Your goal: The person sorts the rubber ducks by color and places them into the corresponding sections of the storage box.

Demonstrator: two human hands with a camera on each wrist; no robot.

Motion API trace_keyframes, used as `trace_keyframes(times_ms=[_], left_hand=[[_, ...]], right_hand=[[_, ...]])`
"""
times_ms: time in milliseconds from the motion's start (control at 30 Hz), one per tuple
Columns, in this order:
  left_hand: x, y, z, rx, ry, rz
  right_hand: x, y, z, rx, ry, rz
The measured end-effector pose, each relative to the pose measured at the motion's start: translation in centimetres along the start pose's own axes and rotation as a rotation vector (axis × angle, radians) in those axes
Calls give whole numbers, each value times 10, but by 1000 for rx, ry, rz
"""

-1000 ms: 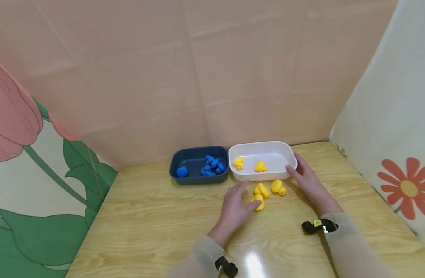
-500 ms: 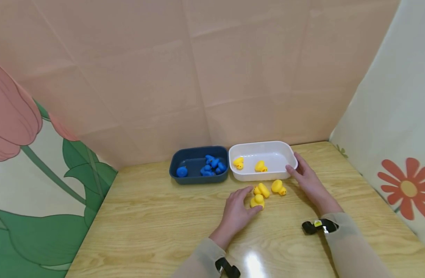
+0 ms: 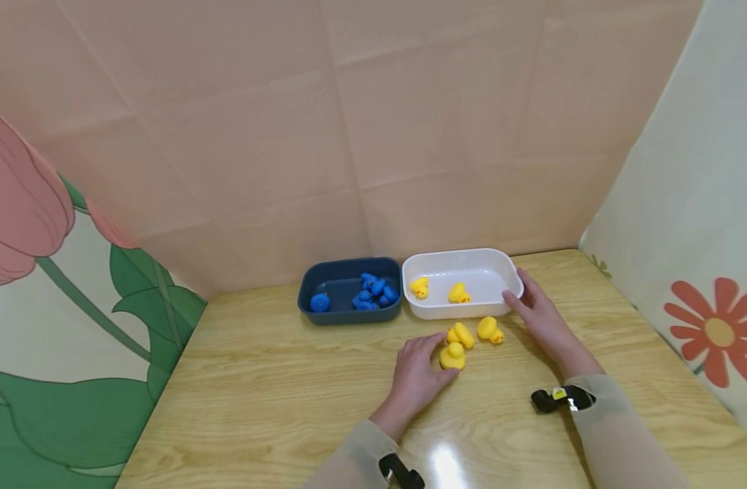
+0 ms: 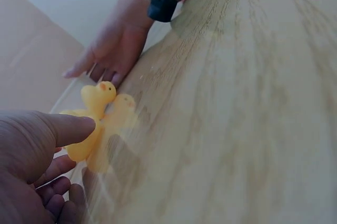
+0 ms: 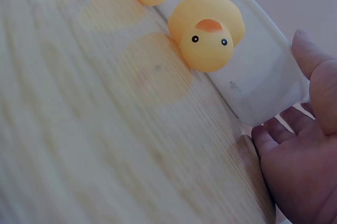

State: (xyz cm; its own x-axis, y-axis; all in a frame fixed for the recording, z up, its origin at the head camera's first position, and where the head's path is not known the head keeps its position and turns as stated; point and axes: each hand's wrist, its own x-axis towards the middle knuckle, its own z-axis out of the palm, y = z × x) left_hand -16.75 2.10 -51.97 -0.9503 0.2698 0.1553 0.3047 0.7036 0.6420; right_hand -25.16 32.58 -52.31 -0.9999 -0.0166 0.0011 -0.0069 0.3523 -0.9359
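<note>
In the head view my left hand [image 3: 415, 372] stands round the nearest yellow rubber duck [image 3: 452, 358], thumb on its near side and fingers on the far side. In the left wrist view the thumb [image 4: 76, 129] overlaps a duck; contact is unclear. My right hand [image 3: 546, 324] holds the right end of a white tray [image 3: 431, 311], its thumb over the rim and fingers along the outer wall. Two more yellow ducks [image 3: 489, 329] lie in front of the tray, one touching or almost touching the nearest duck. Inside the tray are two yellow ducks [image 3: 458, 293].
A dark blue tray [image 3: 343, 317] stands left of the white one and holds several blue ducks [image 3: 366, 299]. Both trays sit near the back of the wooden table [image 3: 263, 394], before a pinkish cloth backdrop [image 3: 245, 149]. A flower-patterned wall [image 3: 648, 224] borders the right side.
My left hand has drawn slightly back toward me, its fingertips lower in the head view. The nearest duck has come into fuller view. My right hand and both trays stay put.
</note>
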Motion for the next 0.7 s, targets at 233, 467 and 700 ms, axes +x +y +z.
trace_keyframes(times_ms=[233, 467, 700], left_hand=[[1, 0, 2, 23, 9, 13], [1, -2, 3, 26, 7, 13], [1, -1, 2, 28, 3, 4]], right_hand=[[0, 0, 1, -8, -2, 10], [-1, -1, 0, -1, -5, 9], [-1, -1, 0, -4, -9, 10]])
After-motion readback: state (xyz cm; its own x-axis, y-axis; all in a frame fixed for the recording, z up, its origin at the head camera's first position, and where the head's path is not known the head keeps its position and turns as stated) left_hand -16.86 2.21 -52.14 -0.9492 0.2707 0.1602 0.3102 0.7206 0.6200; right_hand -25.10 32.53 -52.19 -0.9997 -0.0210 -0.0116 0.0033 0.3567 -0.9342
